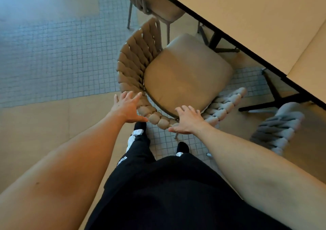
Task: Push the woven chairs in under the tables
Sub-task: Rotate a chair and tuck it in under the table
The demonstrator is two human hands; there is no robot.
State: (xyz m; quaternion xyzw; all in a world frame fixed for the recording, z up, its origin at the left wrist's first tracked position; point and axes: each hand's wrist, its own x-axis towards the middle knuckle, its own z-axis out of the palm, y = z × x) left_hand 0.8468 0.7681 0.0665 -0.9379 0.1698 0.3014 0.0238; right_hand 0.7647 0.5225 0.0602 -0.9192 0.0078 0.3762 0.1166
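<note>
A woven chair (187, 76) with a thick braided curved back and a tan seat cushion stands in front of me, pulled out from the pale table (247, 18) at the upper right. My left hand (127, 107) rests flat, fingers spread, on the left end of the braided back rim. My right hand (188, 122) lies fingers apart on the rim's right part. Neither hand is closed around the rim. The cushion's far corner sits close to the table's dark edge.
A second woven chair (155, 2) sits partly under the table at the top. A third grey woven chair (280, 127) stands to the right by black table legs (275, 95). My dark-trousered legs and shoes are directly behind the chair. Tiled and tan floor lies to the left.
</note>
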